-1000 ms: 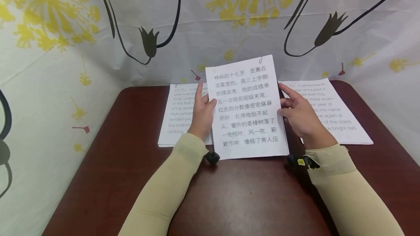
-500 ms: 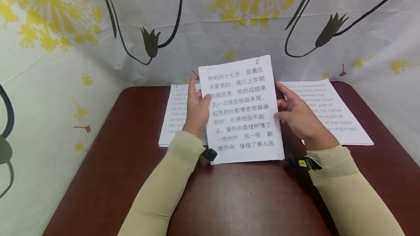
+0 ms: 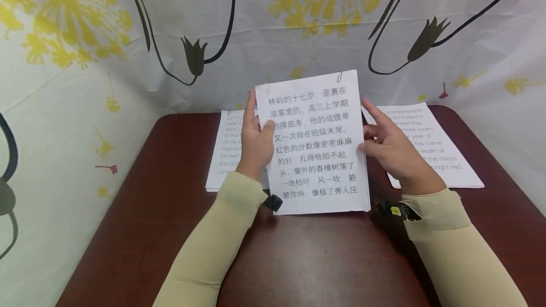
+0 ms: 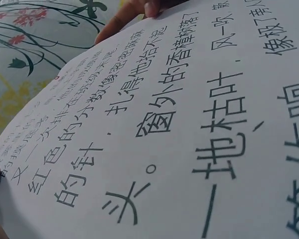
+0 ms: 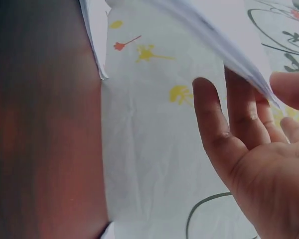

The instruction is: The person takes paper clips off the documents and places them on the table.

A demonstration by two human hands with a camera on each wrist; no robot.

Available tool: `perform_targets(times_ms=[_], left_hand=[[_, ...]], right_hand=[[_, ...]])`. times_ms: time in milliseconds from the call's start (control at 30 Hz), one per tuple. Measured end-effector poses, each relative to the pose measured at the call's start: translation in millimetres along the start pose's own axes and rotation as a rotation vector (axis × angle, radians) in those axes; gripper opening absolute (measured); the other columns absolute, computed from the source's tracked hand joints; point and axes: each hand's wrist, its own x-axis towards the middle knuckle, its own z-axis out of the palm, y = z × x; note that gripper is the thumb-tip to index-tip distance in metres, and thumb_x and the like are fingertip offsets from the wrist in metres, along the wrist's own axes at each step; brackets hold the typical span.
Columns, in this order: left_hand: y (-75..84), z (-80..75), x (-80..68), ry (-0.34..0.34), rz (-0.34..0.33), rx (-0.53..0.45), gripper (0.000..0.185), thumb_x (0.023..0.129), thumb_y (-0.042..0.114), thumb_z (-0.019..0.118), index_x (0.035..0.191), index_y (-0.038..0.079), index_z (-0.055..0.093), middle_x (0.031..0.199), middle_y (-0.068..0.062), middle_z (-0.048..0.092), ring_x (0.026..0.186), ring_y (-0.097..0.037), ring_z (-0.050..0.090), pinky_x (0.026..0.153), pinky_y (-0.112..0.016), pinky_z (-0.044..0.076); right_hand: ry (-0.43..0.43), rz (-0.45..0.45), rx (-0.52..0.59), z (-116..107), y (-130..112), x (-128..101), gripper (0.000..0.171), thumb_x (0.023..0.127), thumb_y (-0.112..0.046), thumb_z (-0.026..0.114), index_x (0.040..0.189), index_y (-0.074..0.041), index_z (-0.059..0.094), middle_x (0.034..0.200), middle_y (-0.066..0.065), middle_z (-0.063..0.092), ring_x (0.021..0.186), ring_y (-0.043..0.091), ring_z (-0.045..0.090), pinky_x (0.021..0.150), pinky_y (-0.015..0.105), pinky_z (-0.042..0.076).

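A stack of white paper [image 3: 315, 141] with Chinese print stands raised over the table, tilted slightly. A yellow paper clip [image 3: 268, 88] sits at its top left and a red paper clip [image 3: 339, 77] at its top right. My left hand [image 3: 257, 146] grips the left edge, thumb on the front and other fingers mostly hidden behind. At the right edge, my right hand [image 3: 390, 153] holds it with the thumb at the margin. The right wrist view shows the right thumb [image 5: 291, 89] and fingers on either side of the stack's edge.
Behind the held stack, a pile of English-printed sheets [image 3: 230, 150] lies at the left of the dark red table [image 3: 149, 231]. Another English-printed pile [image 3: 443, 155] lies at the right. A flower-patterned cloth [image 3: 256, 27] hangs behind the table.
The held stack has shifted a little left and nearer, uncovering less of the left pile. My left hand has moved left with it; the right hand keeps to the right edge.
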Motion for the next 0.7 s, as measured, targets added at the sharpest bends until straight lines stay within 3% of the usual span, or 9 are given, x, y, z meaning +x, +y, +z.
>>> perform_targets(times_ms=[233,533,700], left_hand=[[-9.1,7.9,-1.5,-0.02,0.111,0.01,0.085,0.109,0.001,0.045,0.161,0.061,0.015,0.131,-0.004,0.072,0.089,-0.028,0.079,0.065,-0.037,0.065],[-17.3,17.0,-9.1,-0.052,0.161,0.043,0.084,0.108,0.001,0.046,0.162,0.058,0.017,0.127,-0.005,0.074,0.083,-0.026,0.079,0.053,-0.03,0.057],[-19.4,20.4,-12.2,-0.091,0.212,0.027,0.084,0.107,-0.001,0.044,0.164,0.055,0.018,0.128,-0.008,0.075,0.084,-0.028,0.08,0.054,-0.03,0.057]], right_hand=[[0.097,-0.103,-0.044,5,-13,-3,0.094,0.095,0.018,0.053,0.17,-0.031,0.021,0.124,0.006,0.071,0.094,0.019,0.079,0.077,0.028,0.064],[0.226,-0.262,0.013,5,-20,-5,0.091,0.095,0.018,0.056,0.169,-0.025,0.025,0.12,0.007,0.074,0.093,0.017,0.079,0.075,0.025,0.064],[0.285,-0.298,-0.006,6,-24,-8,0.088,0.096,0.014,0.059,0.169,-0.024,0.026,0.12,0.007,0.074,0.092,0.015,0.079,0.075,0.023,0.063]])
